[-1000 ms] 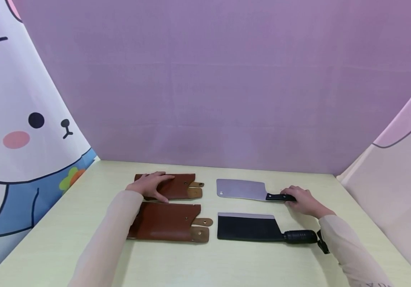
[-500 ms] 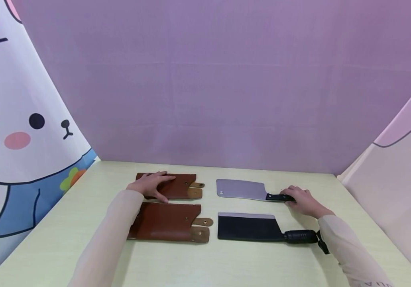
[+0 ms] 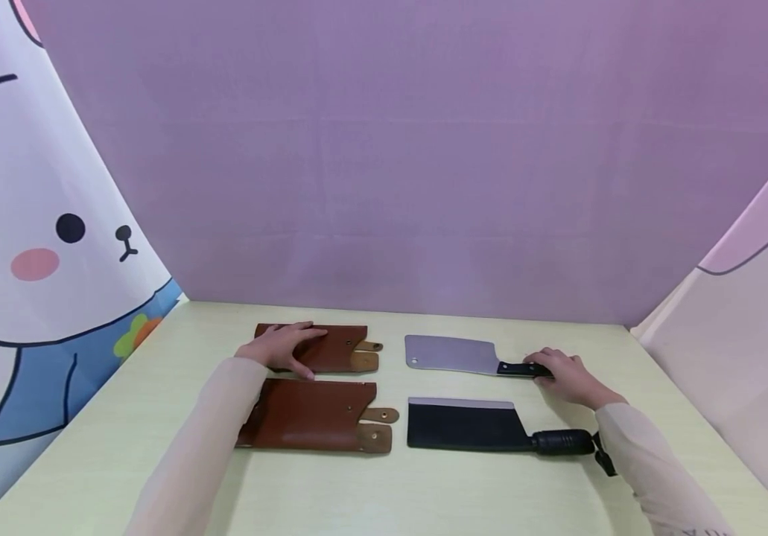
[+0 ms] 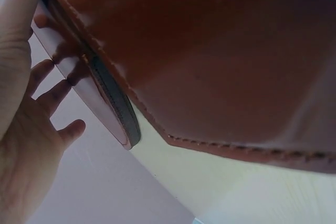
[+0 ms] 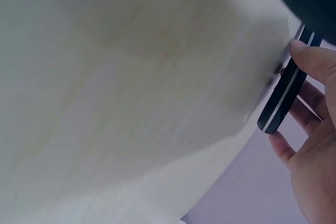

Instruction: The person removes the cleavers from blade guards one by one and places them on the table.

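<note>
My left hand [image 3: 281,345] rests across the far brown leather knife sheath [image 3: 338,344], fingers spread and thumb by its near edge. In the left wrist view, its fingertips touch the glossy face of that sheath [image 4: 107,114]. At the far right, my right hand [image 3: 567,377] pinches the black handle of a silver cleaver [image 3: 451,353], whose blade lies toward the left. Thumb and fingers sit on opposite sides of the handle [image 5: 285,95] in the right wrist view. Nearer me lie a larger brown sheath [image 3: 310,415] and a black-bladed cleaver [image 3: 467,426].
Both sheaths have tan snap straps pointing right, toward the cleavers. Everything lies on a pale table [image 3: 424,491]. A purple backdrop [image 3: 424,164] rises behind it, with a cartoon-printed cloth [image 3: 75,298] at the left. A small black piece [image 3: 605,455] shows beside my right sleeve.
</note>
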`<state>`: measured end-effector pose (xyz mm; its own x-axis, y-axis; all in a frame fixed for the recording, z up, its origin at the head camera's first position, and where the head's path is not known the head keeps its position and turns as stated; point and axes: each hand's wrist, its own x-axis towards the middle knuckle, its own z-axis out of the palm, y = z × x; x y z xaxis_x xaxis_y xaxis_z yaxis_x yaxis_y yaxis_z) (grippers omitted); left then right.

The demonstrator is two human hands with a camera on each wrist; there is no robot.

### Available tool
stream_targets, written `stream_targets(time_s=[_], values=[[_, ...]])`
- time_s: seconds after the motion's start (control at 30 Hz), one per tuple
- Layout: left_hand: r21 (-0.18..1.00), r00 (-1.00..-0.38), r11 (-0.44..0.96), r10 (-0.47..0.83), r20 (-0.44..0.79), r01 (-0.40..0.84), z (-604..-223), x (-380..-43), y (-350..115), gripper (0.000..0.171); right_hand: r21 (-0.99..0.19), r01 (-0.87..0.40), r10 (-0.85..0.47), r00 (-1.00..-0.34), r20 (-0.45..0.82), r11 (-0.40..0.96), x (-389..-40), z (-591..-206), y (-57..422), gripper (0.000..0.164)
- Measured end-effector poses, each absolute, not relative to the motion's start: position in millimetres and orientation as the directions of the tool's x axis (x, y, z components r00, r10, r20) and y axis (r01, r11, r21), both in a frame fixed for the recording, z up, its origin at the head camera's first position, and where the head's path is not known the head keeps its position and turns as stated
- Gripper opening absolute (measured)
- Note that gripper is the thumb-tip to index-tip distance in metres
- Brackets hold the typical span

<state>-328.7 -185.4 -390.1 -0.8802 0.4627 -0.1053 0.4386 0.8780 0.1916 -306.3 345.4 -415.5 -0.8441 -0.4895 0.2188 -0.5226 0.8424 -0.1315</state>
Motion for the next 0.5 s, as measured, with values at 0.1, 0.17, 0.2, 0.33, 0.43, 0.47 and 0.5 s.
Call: stream_targets(time_s=[0.1,0.17,0.2,0.33,0.43,0.47,0.5], values=[[0.181,-0.879,0.878,0.466,-0.103,0.444,-389,-328,-186,0.094,-0.136,-0.514,-0.480,-0.850,0.220,0.847,-305,-415,346,0.034],[0.175,-0.877,0.876,0.469,-0.101,0.449,-387,-327,-186,0.093,-0.147,-0.505,-0.470,-0.855,0.219,0.851,-303,-414,346,0.035],[0.173,-0.877,0.876,0.471,-0.100,0.451,-387,-327,-187,0.093,-0.155,-0.500,-0.464,-0.858,0.218,0.852,-302,-413,346,0.036],[0.172,-0.876,0.873,0.475,-0.091,0.456,-384,-324,-191,0.092,-0.185,-0.485,-0.445,-0.869,0.218,0.855,-300,-410,348,0.040],[0.171,-0.873,0.868,0.482,-0.074,0.466,-382,-322,-194,0.092,-0.200,-0.471,-0.430,-0.877,0.215,0.859,-298,-407,351,0.042],[0.170,-0.872,0.867,0.485,-0.069,0.469,-381,-321,-196,0.091,-0.204,-0.467,-0.426,-0.879,0.215,0.860,-298,-406,352,0.042],[0.170,-0.871,0.865,0.488,-0.065,0.472,-380,-320,-197,0.090,-0.208,-0.463,-0.422,-0.881,0.214,0.862,-297,-404,353,0.043]])
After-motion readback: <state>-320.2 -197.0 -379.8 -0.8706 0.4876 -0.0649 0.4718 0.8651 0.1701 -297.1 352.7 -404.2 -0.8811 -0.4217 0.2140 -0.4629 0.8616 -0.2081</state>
